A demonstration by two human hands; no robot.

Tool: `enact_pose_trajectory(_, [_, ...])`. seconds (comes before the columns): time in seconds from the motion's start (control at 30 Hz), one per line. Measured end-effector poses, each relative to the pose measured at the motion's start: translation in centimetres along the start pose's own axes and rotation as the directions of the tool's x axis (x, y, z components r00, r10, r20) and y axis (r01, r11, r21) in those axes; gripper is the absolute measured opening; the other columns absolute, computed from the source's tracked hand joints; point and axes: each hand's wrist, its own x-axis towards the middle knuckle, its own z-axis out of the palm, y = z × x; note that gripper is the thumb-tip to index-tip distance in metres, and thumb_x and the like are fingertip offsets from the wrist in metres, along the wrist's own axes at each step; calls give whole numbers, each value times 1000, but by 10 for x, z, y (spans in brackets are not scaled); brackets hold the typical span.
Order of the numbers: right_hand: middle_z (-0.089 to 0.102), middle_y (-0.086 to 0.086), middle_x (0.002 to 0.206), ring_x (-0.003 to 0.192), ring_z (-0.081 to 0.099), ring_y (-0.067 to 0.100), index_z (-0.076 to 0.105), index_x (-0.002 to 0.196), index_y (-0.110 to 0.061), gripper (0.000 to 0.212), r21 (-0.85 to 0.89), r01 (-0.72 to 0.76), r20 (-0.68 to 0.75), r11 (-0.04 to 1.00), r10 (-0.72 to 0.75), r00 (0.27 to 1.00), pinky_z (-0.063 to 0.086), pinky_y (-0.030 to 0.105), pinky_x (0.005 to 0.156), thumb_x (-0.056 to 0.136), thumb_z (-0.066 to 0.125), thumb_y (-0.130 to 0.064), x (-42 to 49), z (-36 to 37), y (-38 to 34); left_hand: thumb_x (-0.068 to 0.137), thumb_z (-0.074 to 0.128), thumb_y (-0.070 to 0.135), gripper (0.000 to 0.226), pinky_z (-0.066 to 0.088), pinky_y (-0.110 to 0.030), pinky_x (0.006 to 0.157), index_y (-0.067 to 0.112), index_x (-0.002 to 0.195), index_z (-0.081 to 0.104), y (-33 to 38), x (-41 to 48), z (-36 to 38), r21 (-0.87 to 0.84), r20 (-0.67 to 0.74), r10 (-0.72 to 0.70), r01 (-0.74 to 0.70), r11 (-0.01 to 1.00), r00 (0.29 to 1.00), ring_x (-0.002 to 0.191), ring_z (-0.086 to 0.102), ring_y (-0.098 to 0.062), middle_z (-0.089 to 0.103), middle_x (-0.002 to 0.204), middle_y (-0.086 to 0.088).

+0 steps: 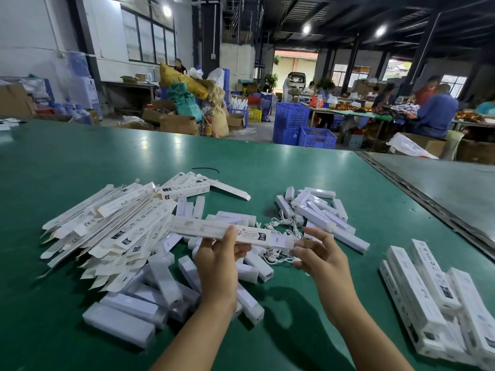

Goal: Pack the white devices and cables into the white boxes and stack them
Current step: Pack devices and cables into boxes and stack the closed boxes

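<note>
Head view of a packing station on a green desk [80, 170]. The left hand [217, 259] grips a long white box [214, 230] near its middle, holding it level above the desk. The right hand [318, 254] pinches a white device [281, 241] at the box's open right end, apparently sliding it in. The carton looks light and thin-walled, likely to crush if squeezed hard; holding its long edges suits it best. The devices appear rigid and smooth, perhaps slippery. Flat unfilled boxes [112, 226] lie heaped at left, loose devices [150, 293] below them, coiled white cables [278, 224] at centre. Closed boxes [428, 298] lie together at right; their contents cannot be seen.
</note>
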Motion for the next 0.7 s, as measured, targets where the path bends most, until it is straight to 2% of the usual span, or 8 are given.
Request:
enact_pose_trajectory(0.17, [75, 3, 102, 64, 67, 22, 57, 123, -25, 38, -17, -14, 132, 1000, 17, 991, 47, 24, 55, 93, 58, -2, -7, 6, -2, 95, 63, 12, 6, 55, -21, 58, 10, 98, 68, -4, -2, 2, 37, 37, 4, -5, 999, 999, 67, 73, -19, 77, 85, -5])
enact_pose_trajectory(0.3, [70, 1, 117, 58, 65, 30, 58, 128, -35, 38, 62, -96, 257, 993, 77, 963, 44, 24, 50, 92, 64, -22, -11, 8, -2, 96, 62, 13, 10, 55, -22, 58, 7, 102, 68, -6, -3, 2, 65, 72, 9, -14, 998, 997, 70, 73, -19, 77, 85, -7])
enact_pose_trajectory(0.4, [60, 1, 130, 58, 65, 33, 57, 130, -42, 48, 135, -183, 367, 974, 122, 922, 46, 27, 52, 82, 61, -43, -13, 10, -2, 96, 62, 15, 12, 55, -22, 59, 7, 101, 69, -7, -8, 3, 87, 123, -6, -5, 996, 992, 70, 73, -19, 77, 83, -7])
enact_pose_trajectory(0.47, [51, 0, 140, 56, 64, 32, 51, 136, -42, 54, 168, -225, 440, 960, 131, 888, 49, 30, 55, 83, 56, -49, -13, 9, -2, 96, 62, 16, 14, 55, -22, 60, 5, 100, 69, -8, -11, 5, 93, 168, -25, 9, 996, 985, 70, 73, -19, 76, 81, -9])
enact_pose_trajectory(0.57, [60, 5, 136, 53, 63, 27, 43, 140, -39, 70, 206, -275, 546, 939, 122, 829, 53, 33, 57, 77, 61, -63, -10, 6, -6, 97, 60, 16, 15, 55, -24, 60, 4, 99, 69, -7, -11, 5, 81, 197, -38, 23, 996, 980, 70, 73, -22, 76, 82, -12])
enact_pose_trajectory(0.6, [64, 5, 130, 51, 63, 25, 45, 138, -38, 76, 207, -269, 530, 941, 123, 839, 53, 32, 56, 72, 65, -70, -9, 5, -7, 97, 60, 16, 14, 55, -24, 60, 5, 99, 68, -6, -11, 5, 77, 193, -41, 26, 997, 980, 70, 73, -23, 76, 83, -12])
enact_pose_trajectory(0.63, [68, 5, 122, 49, 62, 24, 49, 134, -35, 78, 199, -236, 458, 951, 123, 881, 52, 31, 53, 69, 65, -73, -7, 3, -8, 97, 60, 16, 13, 55, -25, 59, 6, 99, 68, -5, -9, 5, 69, 181, -45, 33, 997, 983, 69, 73, -24, 76, 83, -13])
enact_pose_trajectory(0.7, [74, 5, 103, 49, 61, 20, 59, 122, -26, 59, 87, -69, 173, 994, 53, 983, 47, 26, 48, 79, 60, -66, -2, -2, -4, 97, 60, 16, 9, 55, -24, 56, 10, 99, 67, -4, -6, 4, 40, 133, -57, 52, 998, 989, 66, 73, -23, 77, 83, -12])
